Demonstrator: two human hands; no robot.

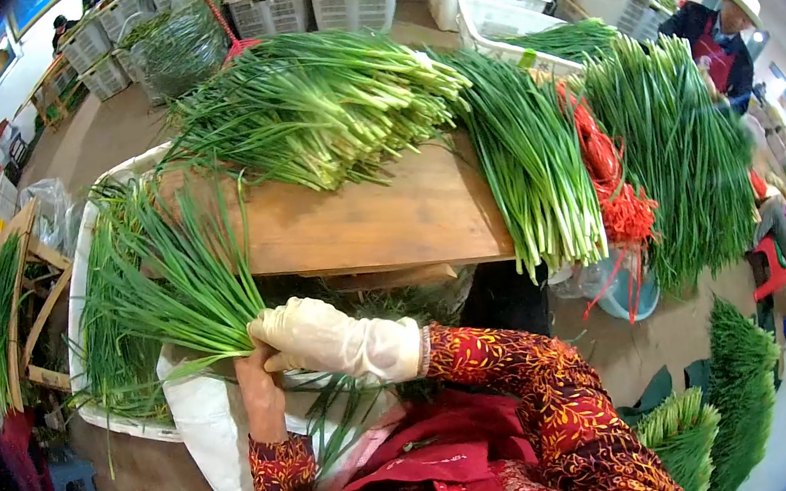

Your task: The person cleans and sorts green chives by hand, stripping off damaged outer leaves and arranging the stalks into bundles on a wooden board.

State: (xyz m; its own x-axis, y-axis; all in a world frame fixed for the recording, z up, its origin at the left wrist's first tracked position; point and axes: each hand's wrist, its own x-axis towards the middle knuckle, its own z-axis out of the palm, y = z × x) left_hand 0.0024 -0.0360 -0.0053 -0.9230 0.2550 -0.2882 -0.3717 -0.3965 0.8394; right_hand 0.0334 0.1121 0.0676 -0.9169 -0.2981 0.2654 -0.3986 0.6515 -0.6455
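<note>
A fanned bunch of garlic chives [192, 290] points up and left over the white tub, its stem ends gathered at my hands. My bare left hand [260, 387] is closed round the lower stems, partly hidden behind the other hand. My right hand [311, 334], in a cream rubber glove, is closed over the same stems, its fingertips against my left hand. Some loose chive leaves [340, 409] hang below my wrists. Just beyond my hands is a wooden board [370, 214].
A large pile of chives [317, 108] lies on the board's far side. Bundled chives [535, 159] and red ties [617, 189] are at its right. The white tub [78, 314] holds chives. A blue bucket [639, 289] stands below. A person in a hat [731, 37] is at the right.
</note>
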